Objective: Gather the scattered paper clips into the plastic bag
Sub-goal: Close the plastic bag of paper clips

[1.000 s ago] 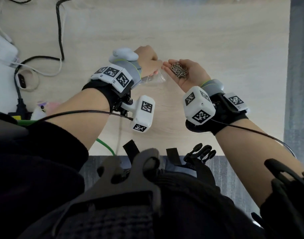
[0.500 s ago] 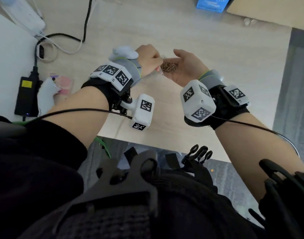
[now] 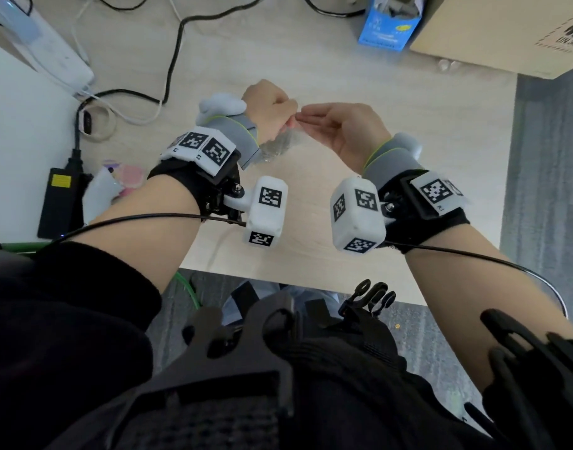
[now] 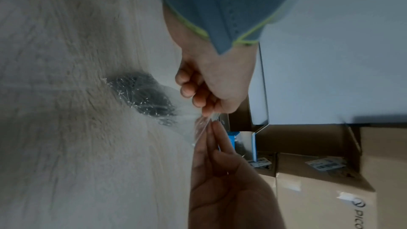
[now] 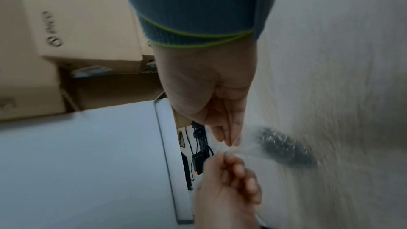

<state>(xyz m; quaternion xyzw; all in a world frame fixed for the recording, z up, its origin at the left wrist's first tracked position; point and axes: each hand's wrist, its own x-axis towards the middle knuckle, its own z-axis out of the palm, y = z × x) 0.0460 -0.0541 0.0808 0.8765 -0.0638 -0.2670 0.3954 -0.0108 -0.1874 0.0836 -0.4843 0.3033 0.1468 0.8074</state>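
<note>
Both forearms are up over the table [image 3: 425,131], hands meeting mid-desk. Left hand [image 3: 270,107] is fisted, knuckles up, thumb and curled fingers pinching the top edge of the bag [image 3: 277,147]. Right hand [image 3: 342,129] has its palm turned inward and fingers straight, tips pressed together on the same rim, touching the left. The bag hangs from both pinches, with the clips [image 4: 143,96] clumped at its bottom.

I count two hands, a left hand [image 3: 269,108] and a right hand [image 3: 343,131]. There is one plastic bag [image 3: 278,146]. The paper clips [image 4: 143,97] make one clump, too blurred to number. One blue box [image 3: 389,24], one power strip [image 3: 51,50], one black charger brick [image 3: 59,203].
</note>
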